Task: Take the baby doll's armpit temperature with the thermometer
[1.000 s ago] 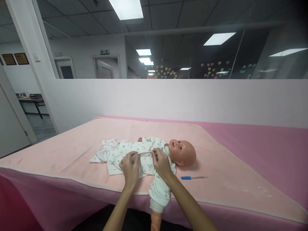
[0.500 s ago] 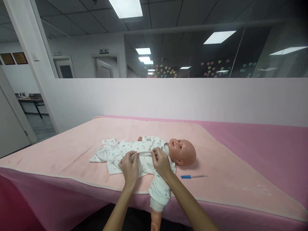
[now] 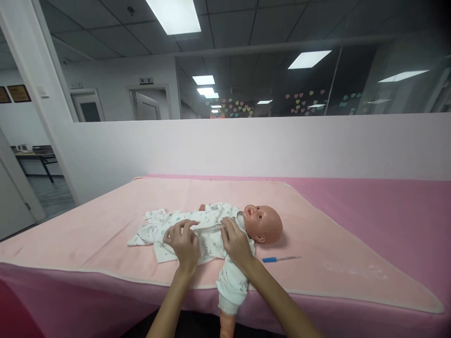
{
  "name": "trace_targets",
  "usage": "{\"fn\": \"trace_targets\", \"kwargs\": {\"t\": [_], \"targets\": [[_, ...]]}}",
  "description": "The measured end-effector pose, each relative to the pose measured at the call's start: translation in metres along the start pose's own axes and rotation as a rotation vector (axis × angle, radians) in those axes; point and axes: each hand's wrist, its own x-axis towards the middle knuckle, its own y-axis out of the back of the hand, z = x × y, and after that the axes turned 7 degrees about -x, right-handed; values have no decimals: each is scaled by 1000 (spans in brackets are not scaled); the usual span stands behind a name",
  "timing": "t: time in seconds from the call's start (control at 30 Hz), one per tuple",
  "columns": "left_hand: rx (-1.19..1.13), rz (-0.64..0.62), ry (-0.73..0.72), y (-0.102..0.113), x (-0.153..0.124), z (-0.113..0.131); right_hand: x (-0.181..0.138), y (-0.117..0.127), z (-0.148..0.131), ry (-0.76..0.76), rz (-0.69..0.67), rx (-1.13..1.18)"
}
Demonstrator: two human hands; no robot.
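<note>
A baby doll (image 3: 264, 224) lies on its back with its head to the right, dressed in a white printed baby garment (image 3: 211, 244). One sleeved arm hangs over the near edge of the table. My left hand (image 3: 183, 241) is over the lower front of the garment, its fingers apart and bent, with nothing seen in them. Close to the doll's chest, my right hand (image 3: 237, 240) rests at the garment's front opening, fingers stretched out and slightly curved. Its thumb is partly hidden. To the right of the doll's shoulder lies a thermometer-like stick with a blue cap (image 3: 270, 259).
A peach-coloured blanket (image 3: 317, 281) covers much of the pink-topped table (image 3: 394, 211). Its near edge drops in front of me. Behind the table stands a low white wall (image 3: 282, 145) with glass above it. A doorway and a desk (image 3: 38, 157) are at the left.
Both hands were pinching the garment's front edge and stretching it between them; now their fingers have loosened from it. The left hand has shifted slightly left. The view has tilted a little.
</note>
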Motion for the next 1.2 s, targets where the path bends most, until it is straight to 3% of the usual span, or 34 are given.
{"fn": "trace_targets", "kwargs": {"t": [0.1, 0.17, 0.27, 0.33, 0.47, 0.57, 0.7, 0.87, 1.0, 1.2], "targets": [[-191, -211, -91, -11, 25, 6, -19, 26, 4, -103, 74, 44], [-332, -461, -65, -22, 40, 10, -37, 49, 17, -234, 87, 33], [-399, -791, 5, -35, 50, 10, -65, 83, 54, -391, 68, -146], [-433, -896, -23, -38, 49, 9, -81, 101, 82, -389, 21, -327], [-472, -967, -74, -34, 46, 7, -104, 117, 119, -321, -169, -439], [-456, -1041, -79, -34, 52, 6, -108, 123, 120, -324, -264, -448], [-178, -952, -67, -44, 77, 0, -89, 143, 95, -353, -352, -410], [-10, -875, -94, -59, 111, 2, -26, 160, 48, -302, -238, -289], [84, -808, -203, -63, 123, 21, 32, 134, 32, -163, -230, -229], [156, -793, -420, -52, 126, 43, 80, 54, 41, -165, -379, -443]]}}
